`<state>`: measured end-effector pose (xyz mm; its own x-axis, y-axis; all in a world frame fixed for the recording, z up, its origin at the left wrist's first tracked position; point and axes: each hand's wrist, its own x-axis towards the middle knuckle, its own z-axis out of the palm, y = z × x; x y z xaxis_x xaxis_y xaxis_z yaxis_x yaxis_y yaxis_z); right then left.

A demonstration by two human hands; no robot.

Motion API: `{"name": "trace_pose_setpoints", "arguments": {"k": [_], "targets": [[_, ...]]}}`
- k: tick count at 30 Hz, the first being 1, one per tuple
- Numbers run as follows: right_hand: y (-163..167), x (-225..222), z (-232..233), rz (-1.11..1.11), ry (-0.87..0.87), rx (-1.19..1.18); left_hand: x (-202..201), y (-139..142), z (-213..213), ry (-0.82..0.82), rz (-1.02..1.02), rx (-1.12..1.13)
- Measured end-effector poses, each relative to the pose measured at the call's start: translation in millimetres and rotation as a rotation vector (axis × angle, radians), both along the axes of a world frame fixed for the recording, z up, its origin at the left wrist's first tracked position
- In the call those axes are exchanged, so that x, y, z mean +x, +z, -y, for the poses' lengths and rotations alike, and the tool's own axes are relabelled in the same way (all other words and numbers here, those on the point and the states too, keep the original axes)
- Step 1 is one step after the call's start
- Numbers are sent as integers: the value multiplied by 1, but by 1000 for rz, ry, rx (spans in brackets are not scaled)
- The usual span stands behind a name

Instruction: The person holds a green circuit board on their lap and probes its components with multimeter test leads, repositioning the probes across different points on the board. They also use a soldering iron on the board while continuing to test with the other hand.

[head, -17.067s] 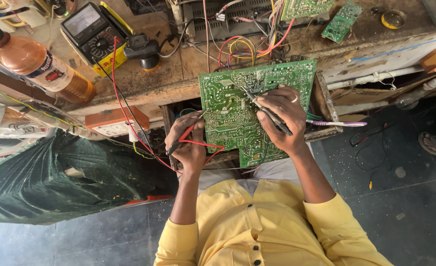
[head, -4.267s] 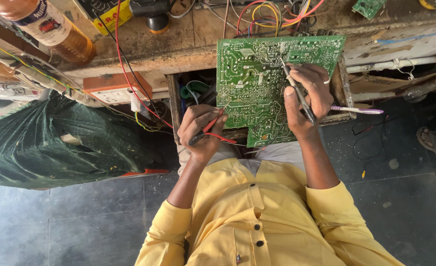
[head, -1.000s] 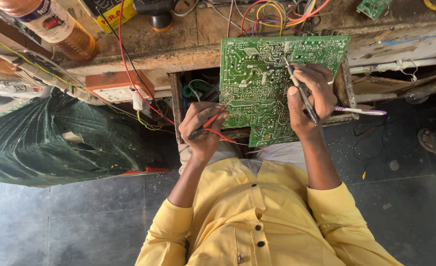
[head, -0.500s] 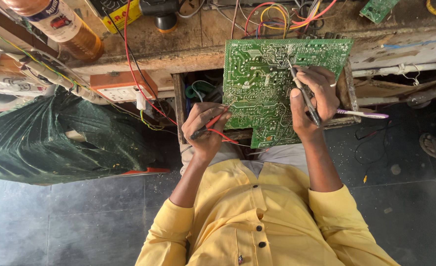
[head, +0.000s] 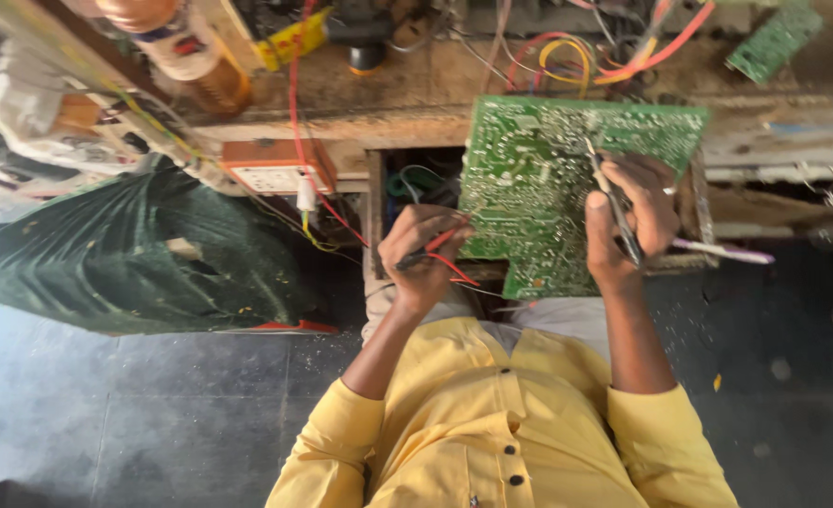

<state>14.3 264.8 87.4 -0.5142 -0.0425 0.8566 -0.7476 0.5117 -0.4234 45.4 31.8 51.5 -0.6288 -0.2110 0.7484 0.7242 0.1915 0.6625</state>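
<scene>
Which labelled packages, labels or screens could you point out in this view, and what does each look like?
Brown plastic bottle: lying on the wooden bench, top left, with a white, blue and red label band.
Orange-and-white rectangular box: below the bench edge, left of the green circuit board, pale printed face.
No screen is in view.

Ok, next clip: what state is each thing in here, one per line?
Green circuit board: solder side up, tilted against the bench edge.
Left hand: closed on a red probe at the board's left edge.
Right hand: gripping a dark tool, tip on the board.
Brown bottle: lying on the workbench.
Dark green bag: slumped on the floor.
</scene>
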Motion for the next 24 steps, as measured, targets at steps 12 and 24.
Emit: {"name": "trace_pose_setpoints", "arguments": {"k": [12, 24], "targets": [[0, 4, 12, 0, -2, -28, 2, -1, 6, 32, -11, -6], [-8, 0, 4, -5, -52, 18, 1, -5, 3, 32, 1, -11]]}}
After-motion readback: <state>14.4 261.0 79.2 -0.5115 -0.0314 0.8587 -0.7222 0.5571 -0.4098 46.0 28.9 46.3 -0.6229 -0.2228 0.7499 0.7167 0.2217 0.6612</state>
